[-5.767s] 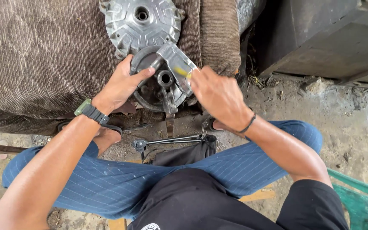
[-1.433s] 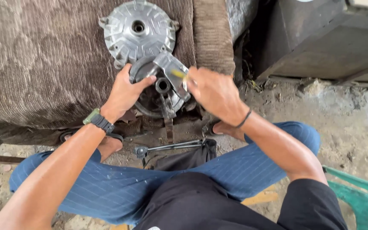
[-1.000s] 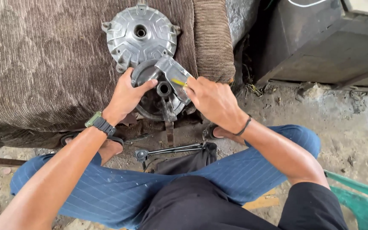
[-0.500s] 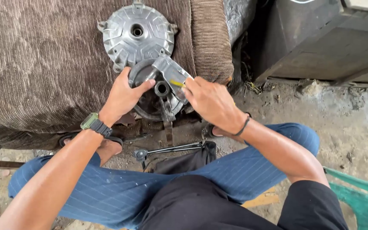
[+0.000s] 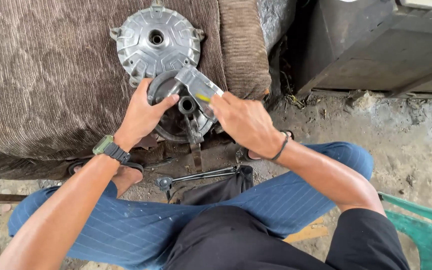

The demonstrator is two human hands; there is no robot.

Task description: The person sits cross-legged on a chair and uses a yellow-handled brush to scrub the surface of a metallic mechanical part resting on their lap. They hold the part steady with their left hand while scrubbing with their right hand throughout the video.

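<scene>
A round dark metal brake plate (image 5: pixel 173 125) stands on edge against the brown corduroy cushion, a hollow hub (image 5: pixel 186 105) at its middle. My left hand (image 5: pixel 142 114) grips its left rim, thumb hooked over the dark curved shoe. My right hand (image 5: pixel 243 122) holds a grey curved brake shoe (image 5: pixel 198 89) with a yellow mark, pressed across the plate's upper right. A silver finned hub cover (image 5: pixel 157 41) leans on the cushion just above.
A T-handle wrench (image 5: pixel 196 177) and a black cloth (image 5: pixel 221 187) lie on the dirt floor between my knees. A dark metal cabinet (image 5: pixel 376 45) stands at the right. A green plastic chair (image 5: pixel 421 230) edge shows at lower right.
Both hands have stayed on the brake plate. The right hand has slid slightly lower and left along the grey shoe. The view has shifted a little.
</scene>
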